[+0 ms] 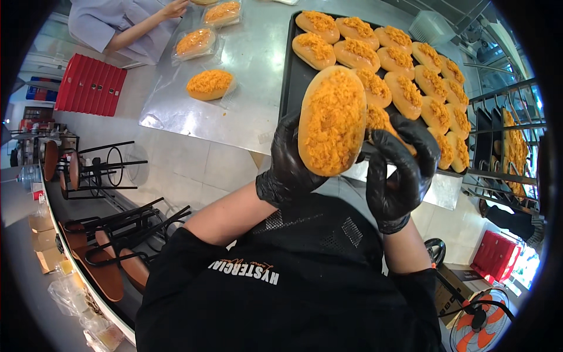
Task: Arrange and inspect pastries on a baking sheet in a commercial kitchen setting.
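Observation:
My black-gloved left hand [284,167] grips an oval bun [332,120] topped with orange shreds, holding it up at the centre of the view. To its right, my black-gloved right hand [402,173] has curled fingers beside another bun [378,120]; whether they grip that bun or something hidden is unclear. Behind both hands, a dark baking tray [289,70] holds rows of similar buns on the steel table [252,111]. A single bun [208,85] on clear plastic lies left of the tray, and two bagged buns [193,44] [223,12] sit farther back.
A co-worker's hand [175,9] and sleeve are at the upper left. Red crates [88,85] stand left of the table. Black-framed stools [111,246] lie along the left side. A metal rack [516,164] with trays stands right, above a red crate [492,255] and orange fan [478,320].

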